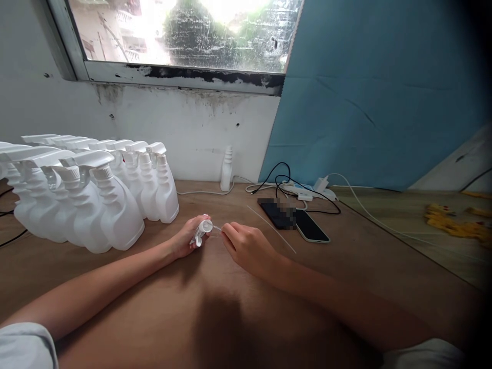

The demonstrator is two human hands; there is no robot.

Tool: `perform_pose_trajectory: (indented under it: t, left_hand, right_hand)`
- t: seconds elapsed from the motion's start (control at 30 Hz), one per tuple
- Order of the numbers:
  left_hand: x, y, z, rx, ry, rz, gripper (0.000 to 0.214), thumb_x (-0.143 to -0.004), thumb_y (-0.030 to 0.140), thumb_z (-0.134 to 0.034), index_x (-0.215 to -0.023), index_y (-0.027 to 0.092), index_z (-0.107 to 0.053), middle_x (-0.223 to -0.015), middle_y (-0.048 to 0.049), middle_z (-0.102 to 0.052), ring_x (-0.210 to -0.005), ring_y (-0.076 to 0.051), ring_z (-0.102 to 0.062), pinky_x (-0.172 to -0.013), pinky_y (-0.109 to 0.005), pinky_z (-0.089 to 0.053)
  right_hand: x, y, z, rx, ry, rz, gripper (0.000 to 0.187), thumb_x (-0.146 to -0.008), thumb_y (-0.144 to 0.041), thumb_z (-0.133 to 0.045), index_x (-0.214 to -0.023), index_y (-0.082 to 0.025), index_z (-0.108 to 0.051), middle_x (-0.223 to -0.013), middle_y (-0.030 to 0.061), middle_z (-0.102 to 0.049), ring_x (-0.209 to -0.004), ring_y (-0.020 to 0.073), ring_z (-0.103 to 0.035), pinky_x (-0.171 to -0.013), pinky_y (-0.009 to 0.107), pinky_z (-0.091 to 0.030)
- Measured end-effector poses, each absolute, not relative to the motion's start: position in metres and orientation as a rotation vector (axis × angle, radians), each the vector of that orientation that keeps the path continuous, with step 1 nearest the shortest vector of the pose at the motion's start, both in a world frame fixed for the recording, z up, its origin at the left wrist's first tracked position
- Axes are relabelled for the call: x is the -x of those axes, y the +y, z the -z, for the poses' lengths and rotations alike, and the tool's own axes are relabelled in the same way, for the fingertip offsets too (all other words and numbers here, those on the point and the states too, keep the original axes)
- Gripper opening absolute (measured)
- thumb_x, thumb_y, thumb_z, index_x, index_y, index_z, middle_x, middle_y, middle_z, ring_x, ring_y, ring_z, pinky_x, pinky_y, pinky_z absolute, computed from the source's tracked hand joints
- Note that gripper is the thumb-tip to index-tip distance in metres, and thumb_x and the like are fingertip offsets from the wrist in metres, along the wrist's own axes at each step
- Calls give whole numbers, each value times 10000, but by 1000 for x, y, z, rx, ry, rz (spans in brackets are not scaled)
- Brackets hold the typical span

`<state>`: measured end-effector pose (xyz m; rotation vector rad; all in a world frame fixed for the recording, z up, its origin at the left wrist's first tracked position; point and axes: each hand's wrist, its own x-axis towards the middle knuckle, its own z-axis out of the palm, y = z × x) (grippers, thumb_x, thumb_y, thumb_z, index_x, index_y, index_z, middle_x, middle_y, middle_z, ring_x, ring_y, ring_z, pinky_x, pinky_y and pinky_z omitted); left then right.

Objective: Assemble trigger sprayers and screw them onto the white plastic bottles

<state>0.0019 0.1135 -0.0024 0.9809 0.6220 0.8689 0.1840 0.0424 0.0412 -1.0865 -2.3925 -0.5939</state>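
A white trigger spray head (pixel 202 230) is gripped in my left hand (pixel 191 237), its round collar facing right. My right hand (pixel 246 243) pinches a thin clear tube (pixel 217 228) just right of the collar. The tube's near end reaches the collar; whether it sits inside I cannot tell. Most of the tube's length is hidden by my right fingers. Both hands are above the middle of the wooden table. Another thin, straight white tube (pixel 272 229) lies slantwise on the table beyond my right hand.
White spray bottles (pixel 123 210) with trigger heads stand in rows at the left. A headless white bottle (pixel 226 169) stands by the wall. Two phones, a dark one (pixel 274 211) and another (pixel 312 226), lie at right before a power strip (pixel 309 191) and cables.
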Motion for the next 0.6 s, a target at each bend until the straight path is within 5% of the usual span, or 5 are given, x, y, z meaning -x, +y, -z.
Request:
perform_pose_trajectory:
  t: [0.6]
  left_hand:
    - [1,117,8,-979,614,-840,291,-800,428,-607,-786,187,-443,-507,65,-469,-293,-38,-307,-263,-143,-159]
  right_hand:
    - [-190,54,-49,1168,-2386,225,153,-921,-265,-546,-814,-157,-568,-740,10,-638,-635,114,-565,-597,243,-327]
